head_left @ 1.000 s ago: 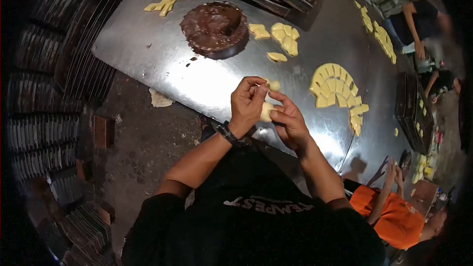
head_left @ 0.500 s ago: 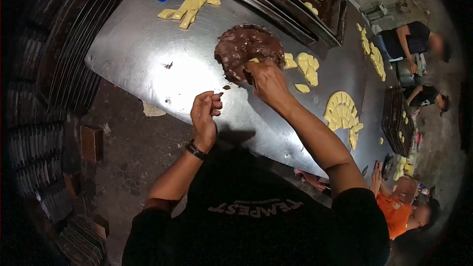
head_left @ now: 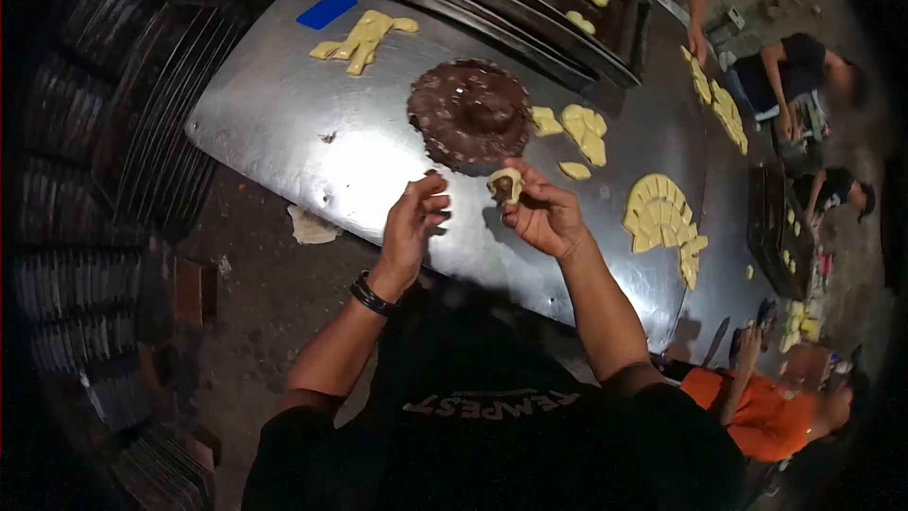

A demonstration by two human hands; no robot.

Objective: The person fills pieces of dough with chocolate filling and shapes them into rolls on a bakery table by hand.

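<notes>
Dough piece (head_left: 514, 184), brown filling (head_left: 502, 189) inside, pinched at tip of right grip (head_left: 549, 218); left grip (head_left: 409, 229) loosely spread, apart.

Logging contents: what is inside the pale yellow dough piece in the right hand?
Dark brown paste shows inside the pale yellow dough piece; how deep it goes is covered.

My shirt (head_left: 492, 462) is black, its lettering (head_left: 492, 404) in grey capitals reading TEMPEST, with finer print alongside, too small to read. Short black sleeves (head_left: 295, 437) flank the lettering. Up and left of the lettering, a dark, glossy band (head_left: 373, 295) circles my left hand's (head_left: 407, 232) wrist.
</notes>
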